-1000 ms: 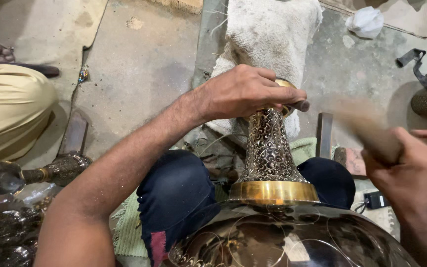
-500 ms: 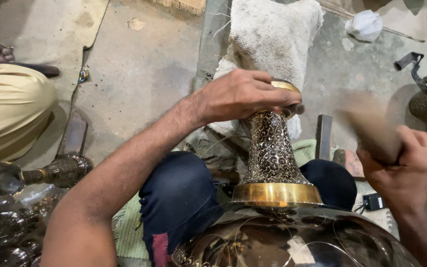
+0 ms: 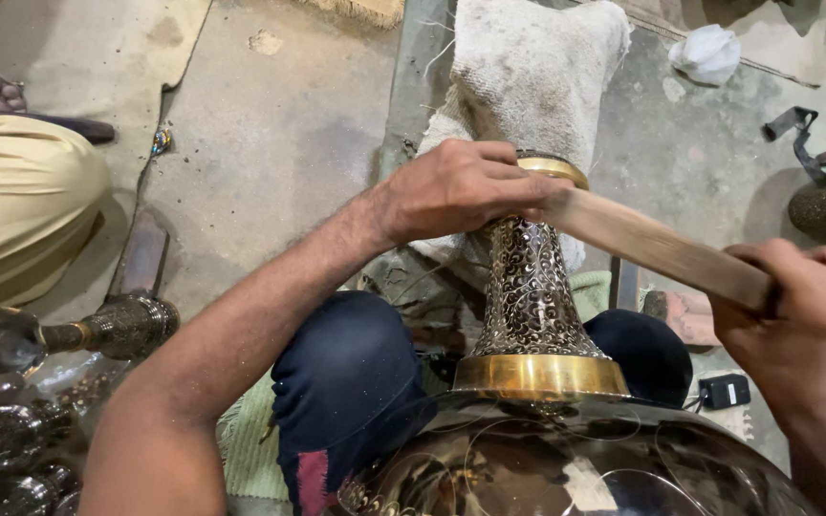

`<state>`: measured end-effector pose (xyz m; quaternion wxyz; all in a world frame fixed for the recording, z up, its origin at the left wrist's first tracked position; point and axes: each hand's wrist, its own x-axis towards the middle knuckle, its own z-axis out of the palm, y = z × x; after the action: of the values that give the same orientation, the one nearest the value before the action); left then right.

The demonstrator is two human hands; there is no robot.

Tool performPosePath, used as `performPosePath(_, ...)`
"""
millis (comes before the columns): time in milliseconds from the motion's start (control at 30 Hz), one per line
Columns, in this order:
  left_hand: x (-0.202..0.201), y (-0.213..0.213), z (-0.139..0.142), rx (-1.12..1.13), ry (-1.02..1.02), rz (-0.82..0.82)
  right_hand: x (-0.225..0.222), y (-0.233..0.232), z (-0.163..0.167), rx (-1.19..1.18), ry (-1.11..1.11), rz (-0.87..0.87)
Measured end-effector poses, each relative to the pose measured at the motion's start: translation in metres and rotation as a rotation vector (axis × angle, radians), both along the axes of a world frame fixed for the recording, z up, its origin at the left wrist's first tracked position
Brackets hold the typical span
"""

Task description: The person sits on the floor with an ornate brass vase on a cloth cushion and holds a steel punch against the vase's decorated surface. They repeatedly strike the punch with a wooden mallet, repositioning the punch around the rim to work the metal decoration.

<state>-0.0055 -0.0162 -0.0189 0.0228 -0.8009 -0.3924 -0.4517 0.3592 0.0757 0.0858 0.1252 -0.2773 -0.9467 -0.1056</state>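
The large engraved brass vase with a dark filigree neck and polished gold bands (image 3: 531, 315) lies in the person's lap, its mouth pointing away toward the grey cloth sack (image 3: 528, 67) on the concrete floor (image 3: 270, 124). The left hand (image 3: 456, 189) clasps the vase's rim, fingers (image 3: 494, 153) curled and pressed together over the top band. The right hand (image 3: 805, 320), to the right of the vase, is closed in a fist around a flat wooden stick (image 3: 657, 247) whose far end meets the rim just beside the left knuckles. A misjudged blow could likely strike those knuckles or dent the rim, since they touch.
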Motion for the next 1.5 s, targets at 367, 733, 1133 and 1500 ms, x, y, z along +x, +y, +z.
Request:
performPosePath(367, -0.006, -0.003, -0.014, 0.053, 0.042, 0.021, -0.011, -0.005, 0.008, -0.013, -0.107, -0.086)
performPosePath(733, -0.010, -0.007, -0.020, 0.038, 0.075, 0.056, -0.039, -0.026, 0.029, -0.049, -0.089, -0.056)
performPosePath(1133, -0.013, -0.008, -0.030, 0.187, -0.005, 0.066, -0.072, -0.035, 0.051, -0.070, -0.108, -0.031)
performPosePath(1500, -0.014, -0.009, -0.040, 0.078, -0.174, -0.075, -0.089, -0.043, 0.061, 0.061, -0.292, -0.075)
